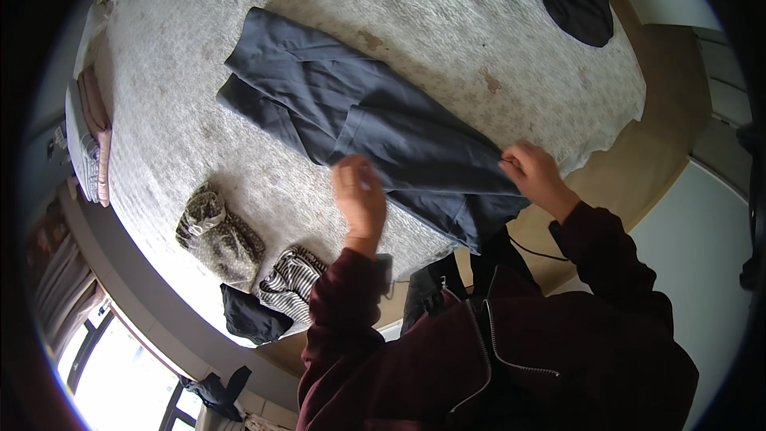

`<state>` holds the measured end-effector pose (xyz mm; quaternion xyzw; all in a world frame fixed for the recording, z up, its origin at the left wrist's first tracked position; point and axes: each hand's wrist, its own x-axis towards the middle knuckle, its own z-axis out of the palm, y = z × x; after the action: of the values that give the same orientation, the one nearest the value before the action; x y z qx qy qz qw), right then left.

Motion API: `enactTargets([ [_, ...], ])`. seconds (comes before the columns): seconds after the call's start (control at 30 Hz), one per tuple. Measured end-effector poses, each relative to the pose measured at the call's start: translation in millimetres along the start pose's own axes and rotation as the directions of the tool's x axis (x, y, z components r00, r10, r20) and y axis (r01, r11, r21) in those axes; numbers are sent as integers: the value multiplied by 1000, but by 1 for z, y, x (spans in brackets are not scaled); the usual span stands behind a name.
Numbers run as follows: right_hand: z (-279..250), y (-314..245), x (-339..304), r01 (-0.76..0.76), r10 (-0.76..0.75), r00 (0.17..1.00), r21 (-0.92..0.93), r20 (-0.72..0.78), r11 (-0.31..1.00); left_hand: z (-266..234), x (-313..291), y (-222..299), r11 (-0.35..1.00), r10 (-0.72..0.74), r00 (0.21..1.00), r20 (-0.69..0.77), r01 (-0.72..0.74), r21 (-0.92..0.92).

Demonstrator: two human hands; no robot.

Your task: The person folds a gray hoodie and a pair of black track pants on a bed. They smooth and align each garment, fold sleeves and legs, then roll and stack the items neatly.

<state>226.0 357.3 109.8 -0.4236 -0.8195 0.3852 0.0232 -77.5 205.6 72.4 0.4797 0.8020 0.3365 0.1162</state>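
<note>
A dark blue-grey garment (319,84) that looks like trousers lies stretched out diagonally on the bed. Its two narrower ends point to the far left, and its wider end reaches the near right edge. My right hand (533,174) is closed at the garment's right side, with fingertips pinching its edge. Over the near left edge is my left hand (359,195), its fingers bent and slightly blurred. Whether those fingers grip the cloth cannot be made out.
Near the left edge of the bed (183,72) lie a patterned bundle (219,235), a striped cloth (294,278) and a small black cloth (254,315). Folded textiles (94,136) sit at the far left. A black garment (574,0) lies at the far right.
</note>
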Motion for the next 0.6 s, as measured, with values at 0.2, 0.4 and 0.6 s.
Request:
enactTargets([
  [0.2, 50, -68, 99, 291, -241, 938, 188, -250, 938, 41, -15, 21, 959, 193, 863, 466, -266, 96],
  [0.4, 65, -64, 199, 160, -30, 920, 305, -390, 939, 42, -1, -8, 966, 32, 925, 379, -127, 227],
  [0.6, 91, -53, 258, 216, -174, 881, 47, -440, 975, 51, 10, -27, 964, -129, 824, 551, -27, 266],
])
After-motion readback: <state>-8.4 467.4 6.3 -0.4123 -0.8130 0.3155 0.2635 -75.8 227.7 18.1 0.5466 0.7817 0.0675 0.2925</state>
